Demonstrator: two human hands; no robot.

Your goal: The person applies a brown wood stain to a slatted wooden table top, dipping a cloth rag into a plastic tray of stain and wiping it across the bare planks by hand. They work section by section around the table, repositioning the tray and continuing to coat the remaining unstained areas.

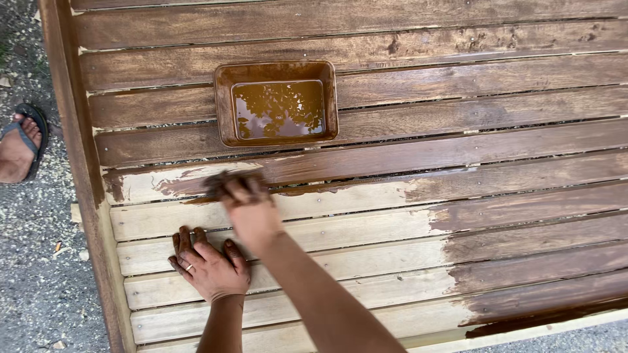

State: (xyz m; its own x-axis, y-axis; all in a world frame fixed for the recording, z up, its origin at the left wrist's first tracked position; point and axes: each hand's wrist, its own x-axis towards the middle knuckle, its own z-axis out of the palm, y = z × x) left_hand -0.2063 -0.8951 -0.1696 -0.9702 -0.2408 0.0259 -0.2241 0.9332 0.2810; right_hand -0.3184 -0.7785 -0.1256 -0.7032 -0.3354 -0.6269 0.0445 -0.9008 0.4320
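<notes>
My right hand (252, 212) is closed around a dark, stain-soaked rag or brush (229, 181), blurred with motion, pressed on a pale slat of the wooden slatted panel (392, 229). My left hand (208, 265) lies flat on a bare slat below it, fingers stained brown, a ring on one finger. Just above my right hand sits a rectangular brown tray (276, 70) holding brown liquid stain. The upper slats and the right part of the lower slats are dark brown; the lower left slats are bare pale wood.
The panel's stained side rail (78, 163) runs down the left. Beyond it is grey gravel ground with wood shavings, and a person's foot in a sandal (19, 147) at the left edge.
</notes>
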